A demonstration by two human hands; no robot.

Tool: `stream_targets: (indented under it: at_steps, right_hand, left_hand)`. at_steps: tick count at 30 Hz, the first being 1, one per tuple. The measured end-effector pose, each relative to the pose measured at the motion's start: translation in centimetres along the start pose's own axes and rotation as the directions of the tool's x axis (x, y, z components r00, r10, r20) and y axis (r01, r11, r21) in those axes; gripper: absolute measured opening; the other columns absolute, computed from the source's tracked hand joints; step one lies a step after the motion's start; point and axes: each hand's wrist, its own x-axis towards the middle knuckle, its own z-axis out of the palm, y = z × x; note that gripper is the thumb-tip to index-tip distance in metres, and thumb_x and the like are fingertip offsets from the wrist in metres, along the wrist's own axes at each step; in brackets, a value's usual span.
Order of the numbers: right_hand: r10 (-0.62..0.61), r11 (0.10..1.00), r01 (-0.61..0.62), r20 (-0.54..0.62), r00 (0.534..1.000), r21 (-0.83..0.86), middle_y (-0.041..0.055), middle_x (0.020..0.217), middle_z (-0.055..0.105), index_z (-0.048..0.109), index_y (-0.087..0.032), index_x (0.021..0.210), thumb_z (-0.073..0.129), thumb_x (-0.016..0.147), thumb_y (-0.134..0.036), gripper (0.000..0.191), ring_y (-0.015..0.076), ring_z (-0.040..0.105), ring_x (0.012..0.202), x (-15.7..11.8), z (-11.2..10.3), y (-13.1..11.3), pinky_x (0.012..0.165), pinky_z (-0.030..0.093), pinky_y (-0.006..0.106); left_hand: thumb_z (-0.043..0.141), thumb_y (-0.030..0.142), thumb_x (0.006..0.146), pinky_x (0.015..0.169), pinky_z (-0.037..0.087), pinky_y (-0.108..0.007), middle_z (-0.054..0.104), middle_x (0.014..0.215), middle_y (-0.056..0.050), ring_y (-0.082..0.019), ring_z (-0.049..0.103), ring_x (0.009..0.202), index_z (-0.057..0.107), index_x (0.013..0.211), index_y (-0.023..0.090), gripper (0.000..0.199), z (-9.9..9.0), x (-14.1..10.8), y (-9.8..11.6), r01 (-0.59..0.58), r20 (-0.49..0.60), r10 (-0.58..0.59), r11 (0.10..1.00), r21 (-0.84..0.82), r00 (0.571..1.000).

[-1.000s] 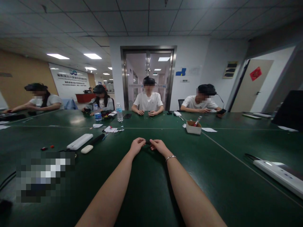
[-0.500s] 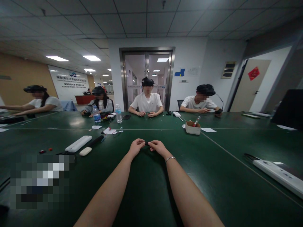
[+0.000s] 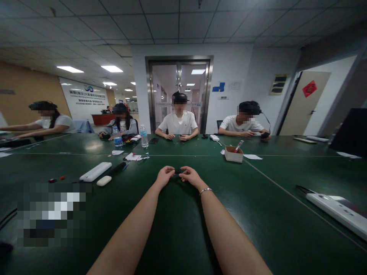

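A: What are the fingers up to?
B: The left hand point(image 3: 165, 176) and the right hand point(image 3: 191, 177) each have a narrow pinch on a small dark object point(image 3: 178, 171), one at either end of it
A: Can you make out what it is?
B: No, it's too small, and the fingertips cover its ends. I can't tell whether it touches the green table point(image 3: 246, 229) either, but it's on the near side of the pale seam that runs along the far edge
A: Anything on the wrists?
B: A silvery bracelet point(image 3: 205, 191) on the right one
A: And farther out?
B: Toward the table's left edge, a white oval case point(image 3: 104, 181) lies just beside a long white bar point(image 3: 96, 172), with a small red piece point(image 3: 62, 178) beyond them. Toward the right edge there's a white power strip point(image 3: 338, 214)
A: What about the far edge?
B: An open box point(image 3: 233, 161) sits just short of it, right of the hands, something red and white sticking up inside. Two clear bottles point(image 3: 143, 139) stand upright to the left, and a person in a white shirt point(image 3: 183, 123) sits directly opposite
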Motion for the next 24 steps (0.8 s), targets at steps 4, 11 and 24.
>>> stream_targets:
  at_steps: [4,11,24]
  right_hand:
    - [0.031,0.999,-0.031,-0.006,1.000,-0.017,-0.0030,0.058,0.060,0.058,-0.013,0.096,0.069,0.070,-0.023,0.031,0.0075,0.056,0.046,0.16,0.01,0.05,0.050,0.047,0.020]
    - [0.041,0.996,-0.040,0.010,0.999,-0.077,0.0008,0.060,0.062,0.064,-0.011,0.081,0.065,0.074,-0.035,0.025,0.0078,0.056,0.049,-0.03,-0.10,-0.30,0.053,0.046,0.019]
    - [0.063,0.996,-0.062,0.002,0.998,-0.060,-0.0002,0.056,0.060,0.063,-0.012,0.077,0.064,0.074,-0.034,0.022,0.0077,0.055,0.047,0.14,-0.07,-0.32,0.050,0.045,0.019]
  left_hand:
    - [0.068,0.022,0.067,0.074,0.050,-0.032,0.064,0.078,-0.005,-0.015,0.063,0.072,0.061,0.083,0.013,0.019,-0.02,-0.20,0.26,-0.021,0.010,0.020,1.000,0.013,1.000]
    - [0.067,0.025,0.069,0.075,0.050,-0.032,0.065,0.083,-0.006,-0.015,0.063,0.074,0.061,0.086,0.014,0.021,-0.16,0.09,-0.22,-0.018,0.029,0.016,0.999,0.039,0.999]
    - [0.067,0.023,0.068,0.075,0.049,-0.032,0.064,0.078,-0.005,-0.015,0.062,0.072,0.061,0.083,0.014,0.019,0.01,0.00,0.22,0.009,0.021,-0.009,1.000,0.025,1.000]
